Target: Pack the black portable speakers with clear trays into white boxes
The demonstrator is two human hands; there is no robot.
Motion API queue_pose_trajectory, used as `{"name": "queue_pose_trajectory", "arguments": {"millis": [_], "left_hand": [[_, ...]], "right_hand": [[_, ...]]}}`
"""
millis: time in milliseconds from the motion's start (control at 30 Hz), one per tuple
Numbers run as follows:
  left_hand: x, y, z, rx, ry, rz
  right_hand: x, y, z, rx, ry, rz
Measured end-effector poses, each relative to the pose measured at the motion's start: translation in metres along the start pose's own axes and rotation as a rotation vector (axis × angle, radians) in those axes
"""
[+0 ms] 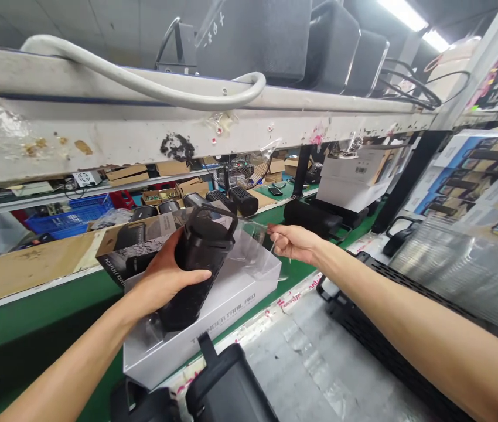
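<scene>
My left hand point(167, 272) is wrapped round a black speaker point(200, 264) with a handle at its top, held tilted over a white box point(231, 310) that reads "THUNDER TRAIL PRO". To the right, my right hand point(290, 243) is closed in a pinch on a clear plastic bag point(253, 249), which stretches between the hand and the speaker. An opened printed carton point(121, 266) lies behind the white box, on its left side.
More black speakers point(235, 387) lie at the front and right. A white shelf beam point(121, 129) with a grey cable crosses above the hands. Printed boxes point(473, 170) are stacked at the right. A blue basket point(71, 217) stands behind at the left.
</scene>
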State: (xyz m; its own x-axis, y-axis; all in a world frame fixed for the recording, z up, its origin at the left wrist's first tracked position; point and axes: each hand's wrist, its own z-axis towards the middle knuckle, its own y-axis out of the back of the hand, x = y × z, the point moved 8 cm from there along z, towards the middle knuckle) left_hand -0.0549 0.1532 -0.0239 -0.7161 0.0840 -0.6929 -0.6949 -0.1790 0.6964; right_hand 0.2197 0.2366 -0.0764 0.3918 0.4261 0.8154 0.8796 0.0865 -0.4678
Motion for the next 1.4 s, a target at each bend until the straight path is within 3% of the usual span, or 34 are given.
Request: {"name": "queue_pose_trajectory", "arguments": {"millis": [200, 400, 600, 833, 933, 1100, 1200, 1300, 1400], "left_hand": [[-0.003, -0.013, 0.008, 0.078, -0.065, 0.036], [-0.003, -0.005, 0.010, 0.079, -0.018, 0.055], [0.002, -0.023, 0.017, 0.127, -0.052, 0.179], [0.010, -0.022, 0.023, 0.185, -0.072, 0.119], [0.009, -0.029, 0.024, 0.193, -0.077, 0.210], [0.006, -0.050, 0.020, 0.172, 0.025, 0.523], [0.003, -0.060, 0.019, 0.218, 0.030, 0.657], [0.006, -0.065, 0.021, 0.235, 0.021, 0.710], [0.011, -0.077, 0.018, 0.297, 0.003, 0.737]], "right_hand": [[0.011, -0.017, 0.024, 0.003, 0.079, -0.072], [-0.015, -0.014, 0.037, -0.050, 0.132, -0.322], [-0.017, -0.011, 0.039, -0.166, 0.236, -0.517], [-0.007, 0.001, 0.035, -0.197, 0.165, -0.513], [-0.005, 0.004, 0.035, -0.165, 0.143, -0.534], [0.000, -0.014, 0.033, -0.206, 0.278, -1.036], [0.011, -0.040, 0.019, -0.288, 0.575, -1.361], [-0.005, -0.072, 0.005, -0.108, 0.830, -1.697], [-0.037, -0.076, -0.001, 0.092, 0.822, -1.863]]}}
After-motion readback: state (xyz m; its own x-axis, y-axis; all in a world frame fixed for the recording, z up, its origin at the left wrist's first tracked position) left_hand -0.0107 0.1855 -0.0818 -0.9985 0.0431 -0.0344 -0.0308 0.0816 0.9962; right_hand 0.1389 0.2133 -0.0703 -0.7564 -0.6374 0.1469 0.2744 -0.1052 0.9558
